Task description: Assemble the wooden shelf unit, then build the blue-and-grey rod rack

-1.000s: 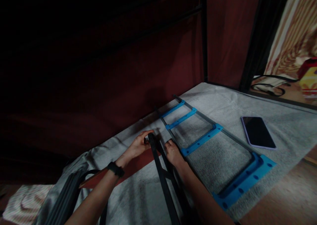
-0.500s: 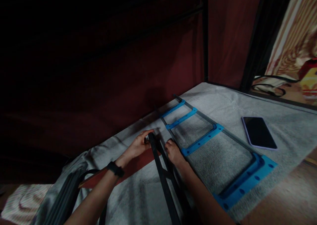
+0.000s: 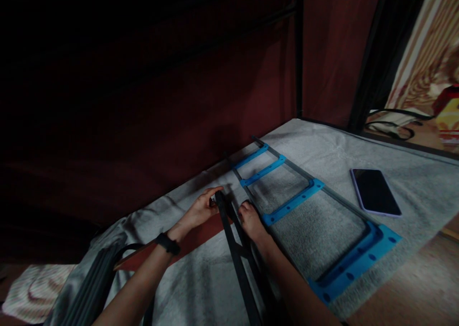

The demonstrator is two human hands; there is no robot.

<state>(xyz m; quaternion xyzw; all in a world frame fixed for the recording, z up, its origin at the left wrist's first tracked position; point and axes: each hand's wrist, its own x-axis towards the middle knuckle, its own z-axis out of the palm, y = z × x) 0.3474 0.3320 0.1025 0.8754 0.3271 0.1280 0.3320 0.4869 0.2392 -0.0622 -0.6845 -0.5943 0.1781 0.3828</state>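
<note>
Your left grip [image 3: 201,210] pinches the far end of the black strut [image 3: 234,254], whose long axis runs back toward you, while your right grip [image 3: 251,220] rests loosely curled beside it on the blanket [image 3: 322,230].

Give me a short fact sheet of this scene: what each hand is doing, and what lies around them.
Left hand: pinches the top end of a black metal bar; black wristband.
Right hand: rests beside that bar, fingers curled; whether it grips is unclear.
Surface: grey towel-like cloth.
Beside the right hand: ladder-like frame with blue crosspieces, lying flat.
Far right: dark phone, flat on the cloth.
Background: dark red fabric wall.
</note>
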